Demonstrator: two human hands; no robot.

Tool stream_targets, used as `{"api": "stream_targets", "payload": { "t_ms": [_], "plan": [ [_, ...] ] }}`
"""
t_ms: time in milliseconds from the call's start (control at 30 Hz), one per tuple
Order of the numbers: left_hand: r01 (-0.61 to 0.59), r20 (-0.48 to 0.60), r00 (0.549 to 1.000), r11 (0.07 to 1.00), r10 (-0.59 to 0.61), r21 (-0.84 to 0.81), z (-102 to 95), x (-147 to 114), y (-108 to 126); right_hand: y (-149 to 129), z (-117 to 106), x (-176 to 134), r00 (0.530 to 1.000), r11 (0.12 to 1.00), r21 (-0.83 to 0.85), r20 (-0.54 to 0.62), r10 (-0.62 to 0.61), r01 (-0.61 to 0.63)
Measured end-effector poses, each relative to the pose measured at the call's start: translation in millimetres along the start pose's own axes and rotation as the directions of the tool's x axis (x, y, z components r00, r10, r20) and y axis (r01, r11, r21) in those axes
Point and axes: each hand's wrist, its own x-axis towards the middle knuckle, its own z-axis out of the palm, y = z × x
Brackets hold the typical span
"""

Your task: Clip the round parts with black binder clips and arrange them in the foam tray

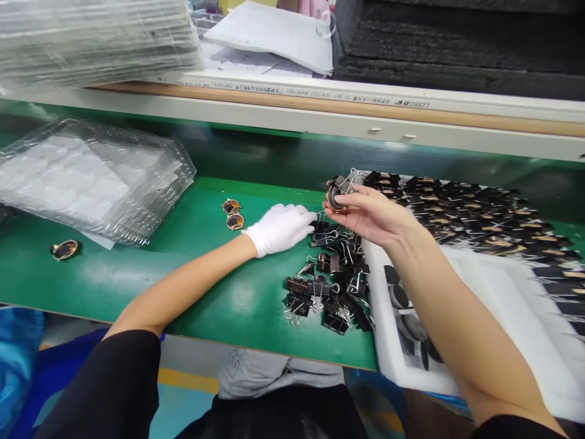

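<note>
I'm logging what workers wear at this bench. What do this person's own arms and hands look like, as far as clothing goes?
The left hand wears a plain white fabric glove that ends at the wrist. The right hand is bare, with no glove. Both forearms are uncovered; black short sleeves show at the upper arms near the bottom edge. No watch, ring, bracelet or marking is visible.

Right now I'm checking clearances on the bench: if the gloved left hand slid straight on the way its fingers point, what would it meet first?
Probably the pile of black binder clips: the left hand points right, fingertips already at the pile's upper edge, though depth is unclear.
</note>
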Motion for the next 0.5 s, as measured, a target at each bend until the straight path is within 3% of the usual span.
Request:
{"api": "stream_targets", "payload": {
  "t_ms": [67, 167, 300, 500],
  "plan": [
    [-0.071, -0.016, 0.997, 0.997, 0.071, 0.014, 11.6, 8, 14, -2, -1, -1, 1.000, 0.999, 0.035, 0.007, -0.018, 0.017],
    [-0.120, -0.026, 0.992, 0.991, 0.121, 0.052, 18.0, 8, 17, -6, -2, -1, 0.999, 0.998, 0.046, 0.016, -0.041, 0.040],
    [-0.106, -0.004, 0.994, 0.994, 0.106, 0.039, 11.3, 1, 6, -8, -4, 1, 0.997, 0.997, -0.016, 0.031, -0.069, 0.070],
    [-0.248, 0.007, 0.969, 0.964, 0.249, 0.091, 9.0, 5, 8, -6, -15, 9, 0.998, 0.992, -0.108, -0.008, -0.067, 0.066]
  ]
}}
